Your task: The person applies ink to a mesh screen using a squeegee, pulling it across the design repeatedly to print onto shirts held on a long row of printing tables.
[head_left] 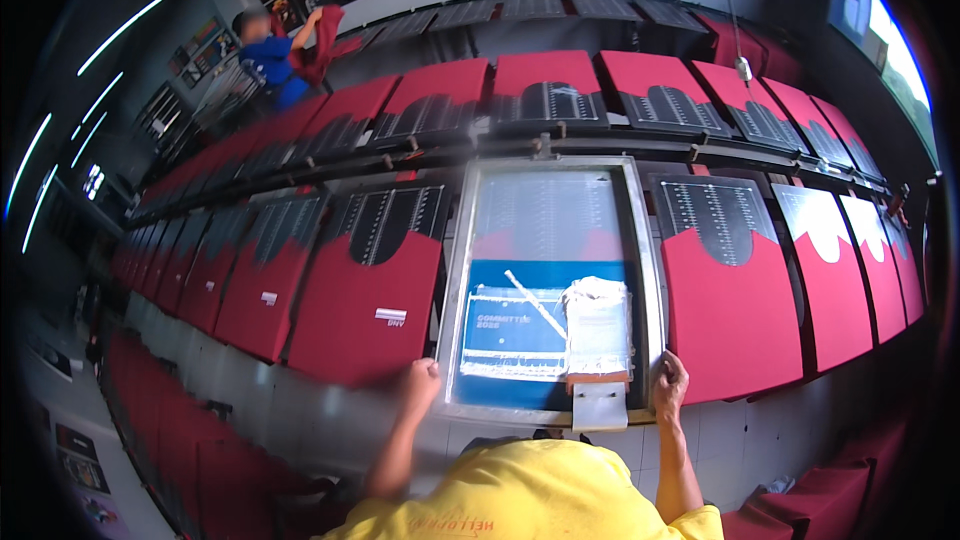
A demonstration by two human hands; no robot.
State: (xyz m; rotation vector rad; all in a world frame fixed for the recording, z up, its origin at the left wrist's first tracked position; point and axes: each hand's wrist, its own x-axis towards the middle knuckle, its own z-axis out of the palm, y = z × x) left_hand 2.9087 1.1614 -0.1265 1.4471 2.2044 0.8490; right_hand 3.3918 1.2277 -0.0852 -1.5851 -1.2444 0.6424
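I hold a screen-printing frame (654, 285), its pale metal bars set around a translucent mesh with a blue lower part. My left hand (424, 376) is closed at the lower left bar, and my right hand (671, 382) is closed around the lower right bar. Inside the frame, thick white ink (598, 325) is spread on the mesh, with a white diagonal streak beside it. A squeegee (599, 404) with a brown edge and a pale plate rests over the frame's near bar. The frame hides most of what lies beneath it.
On both sides stand printing boards carrying red fabric, such as the left board (365, 315) with a small white print and the right board (735, 320). A rail (420, 152) runs behind them. Farther back are more boards and a person in blue (270, 60) handling red cloth.
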